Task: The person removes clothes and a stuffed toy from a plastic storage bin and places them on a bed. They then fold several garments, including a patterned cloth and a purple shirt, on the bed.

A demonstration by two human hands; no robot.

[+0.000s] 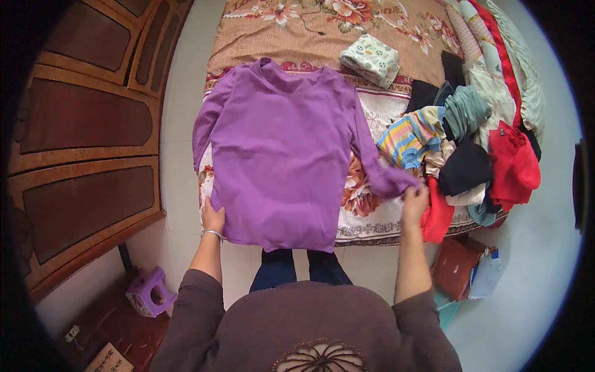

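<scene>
A purple long-sleeved shirt [283, 153] lies spread on the bed, its neckline away from me and its hem over the near edge. My left hand [213, 217] is at the shirt's lower left side, thumb on the cloth and fingers along the edge. The fingertips are partly hidden. My right hand [415, 204], slightly blurred, grips the cuff of the right-hand sleeve and draws it out to the side. The other sleeve [211, 109] hangs down along the shirt's left side.
A folded patterned white cloth [372, 58] sits farther back on the floral bedspread [260, 37]. Right of the shirt are a striped garment [411, 135], a black garment [466, 167] and red clothing [513, 167]. Wooden cabinets [88, 116] and a purple stool [151, 293] stand left.
</scene>
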